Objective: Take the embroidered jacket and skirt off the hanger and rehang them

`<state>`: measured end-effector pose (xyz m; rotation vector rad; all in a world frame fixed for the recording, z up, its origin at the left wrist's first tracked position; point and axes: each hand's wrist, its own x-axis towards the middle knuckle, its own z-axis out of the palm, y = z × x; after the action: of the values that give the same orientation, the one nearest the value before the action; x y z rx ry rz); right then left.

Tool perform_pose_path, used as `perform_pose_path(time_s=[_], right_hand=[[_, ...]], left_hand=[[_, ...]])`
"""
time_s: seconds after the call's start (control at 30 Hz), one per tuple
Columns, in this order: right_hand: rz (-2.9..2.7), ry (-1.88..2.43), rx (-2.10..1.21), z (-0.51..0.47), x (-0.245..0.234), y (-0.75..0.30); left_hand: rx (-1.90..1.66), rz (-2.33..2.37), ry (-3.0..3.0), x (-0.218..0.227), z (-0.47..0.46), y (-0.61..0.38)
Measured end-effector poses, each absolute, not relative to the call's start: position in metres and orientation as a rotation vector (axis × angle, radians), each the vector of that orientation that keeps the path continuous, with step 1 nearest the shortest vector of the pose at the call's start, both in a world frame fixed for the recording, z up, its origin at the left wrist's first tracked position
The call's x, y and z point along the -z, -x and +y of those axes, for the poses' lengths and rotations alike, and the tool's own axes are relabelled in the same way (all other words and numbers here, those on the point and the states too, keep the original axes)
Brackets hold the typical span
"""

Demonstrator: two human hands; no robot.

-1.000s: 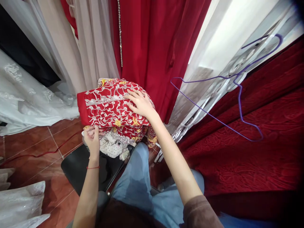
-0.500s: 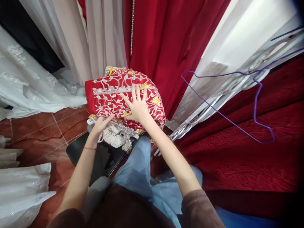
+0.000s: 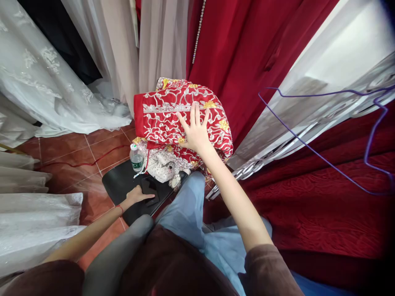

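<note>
A folded red garment [image 3: 166,125] with silver and gold embroidery lies in a bundle in front of me. My right hand [image 3: 197,131] rests flat on top of it, fingers spread. Lower down, on a black seat [image 3: 119,183], is a dark phone [image 3: 151,186]. My left hand [image 3: 137,195] is at the phone's left edge, its thumb across the screen and its other fingers partly hidden. Beside the phone stand a clear water bottle [image 3: 136,159] with a white cap and a white spotted cloth pouch [image 3: 161,166], partly under the garment.
A purple wire hanger [image 3: 304,142] hangs at the right, by a white ornate metal frame [image 3: 271,158]. Red drapery [image 3: 228,49] falls behind the garment. White lace gowns [image 3: 55,82] hang at the left, above a tiled floor [image 3: 77,150].
My left hand has left the garment's near edge and moved down to the phone on the seat. The bottle now shows fully. My right hand stays on the garment; the view has shifted.
</note>
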<state>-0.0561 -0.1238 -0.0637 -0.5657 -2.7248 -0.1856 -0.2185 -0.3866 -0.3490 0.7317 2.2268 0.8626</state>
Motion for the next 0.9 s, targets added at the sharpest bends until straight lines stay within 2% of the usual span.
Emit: perform_pose_path(time_s=[0.23, 0.43, 0.73, 0.9], right_hand=[[-2.720, 0.558, 0.158, -0.124, 0.063, 0.055], [-2.712, 0.543, 0.118, -0.124, 0.064, 0.054], [-2.706, 0.533, 0.151, -0.121, 0.066, 0.053], [-2.776, 0.584, 0.210, -0.122, 0.062, 0.054]], left_hand=[[-1.139, 2.288, -0.622, 0.357, -0.385, 0.201], [-1.177, 2.273, -0.655, 0.359, -0.390, 0.201], [-1.028, 2.361, -0.759, 0.363, -0.397, 0.202], [-0.608, 2.478, -0.931, 0.375, -0.398, 0.206]])
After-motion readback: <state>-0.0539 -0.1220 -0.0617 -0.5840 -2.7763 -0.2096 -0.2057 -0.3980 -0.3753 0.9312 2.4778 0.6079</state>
